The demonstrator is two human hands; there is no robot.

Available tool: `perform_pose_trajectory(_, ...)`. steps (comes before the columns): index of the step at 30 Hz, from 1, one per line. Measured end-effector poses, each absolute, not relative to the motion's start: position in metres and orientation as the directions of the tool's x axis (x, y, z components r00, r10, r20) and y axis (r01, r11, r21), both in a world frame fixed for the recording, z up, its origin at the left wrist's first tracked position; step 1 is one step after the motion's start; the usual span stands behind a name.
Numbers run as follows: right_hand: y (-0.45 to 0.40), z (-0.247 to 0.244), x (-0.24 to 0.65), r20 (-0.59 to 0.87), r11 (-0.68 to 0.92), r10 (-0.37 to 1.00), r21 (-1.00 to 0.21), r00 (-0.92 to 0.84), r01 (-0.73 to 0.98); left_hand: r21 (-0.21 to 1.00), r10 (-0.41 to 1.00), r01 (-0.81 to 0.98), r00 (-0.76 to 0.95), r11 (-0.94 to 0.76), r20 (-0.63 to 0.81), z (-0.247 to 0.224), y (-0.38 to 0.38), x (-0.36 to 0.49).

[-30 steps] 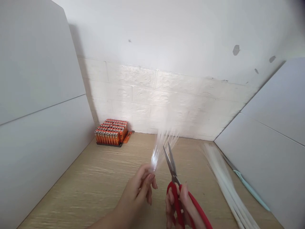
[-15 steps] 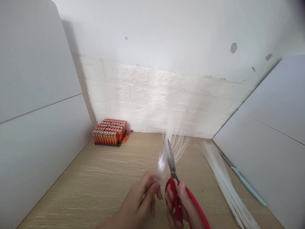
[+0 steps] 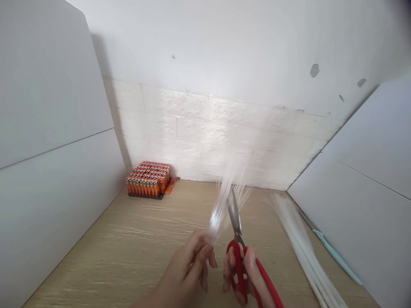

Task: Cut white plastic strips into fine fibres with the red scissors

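My left hand [image 3: 192, 263] pinches the lower end of a bundle of thin, translucent white strands [image 3: 218, 211] between thumb and fingers. The strands fan upward and blur against the wall. In my right hand [image 3: 245, 269] is a pair of scissors [image 3: 236, 231] with red handles, my thumb and fingers in the loops. Its blades point up and stand slightly apart, beside and overlapping the right edge of the fanned strands. Whether any strand lies between the blades I cannot tell.
A second bundle of white strands [image 3: 305, 248] lies at the right, with a knife with a pale turquoise handle [image 3: 337, 256] beyond it. Orange batteries [image 3: 147, 182] stand in a black tray at the back left, beside an orange cutter [image 3: 171, 185]. White panels flank the wooden surface.
The scissor blades have spread apart, and the scissors have shifted slightly right and down. My left hand still pinches the strands, barely moved. The view has tilted a little.
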State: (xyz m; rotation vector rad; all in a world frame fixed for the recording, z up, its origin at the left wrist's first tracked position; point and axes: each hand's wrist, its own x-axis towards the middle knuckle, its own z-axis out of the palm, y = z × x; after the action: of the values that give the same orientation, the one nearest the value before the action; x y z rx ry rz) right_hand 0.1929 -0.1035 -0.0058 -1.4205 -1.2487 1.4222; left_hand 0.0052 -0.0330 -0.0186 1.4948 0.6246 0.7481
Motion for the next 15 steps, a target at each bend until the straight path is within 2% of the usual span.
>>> perform_pose_trajectory(7,-0.107,0.018,0.202,-0.208,-0.199,0.974,-0.976,-0.094,0.090,0.995,0.822,-0.050,0.560,-0.089,0.102,-0.019,-0.024,0.006)
perform_pose_trajectory(15,-0.108,0.005,0.205,-0.257,-0.241,0.959,-0.961,-0.121,0.133,0.995,0.814,-0.034,0.573,-0.089,0.092,-0.020,-0.028,0.006)
